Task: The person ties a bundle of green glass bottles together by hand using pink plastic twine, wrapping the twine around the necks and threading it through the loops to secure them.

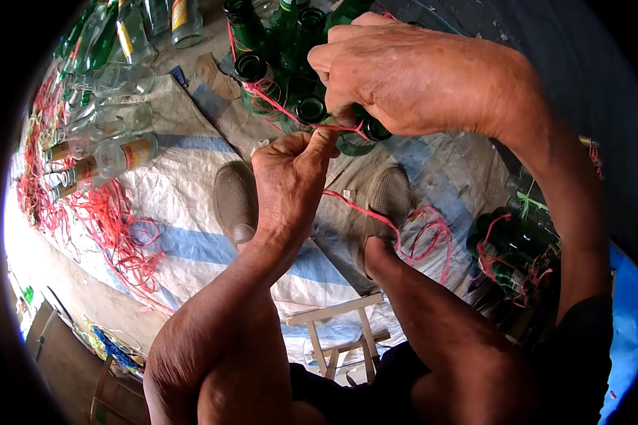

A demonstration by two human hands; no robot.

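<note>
Green bottles [288, 46] are seen from the head camera grouped upright beyond the shoes [235, 200], mouths turned up, with pink string [276, 105] drawn left to right across the near necks. By the left hand [290, 163] — set just on the near side, thumb raised — the string appears pinched. The right hand [418, 79] is arched over the bottles from the right, knuckles up — its fingertips' closure cannot be told.
</note>
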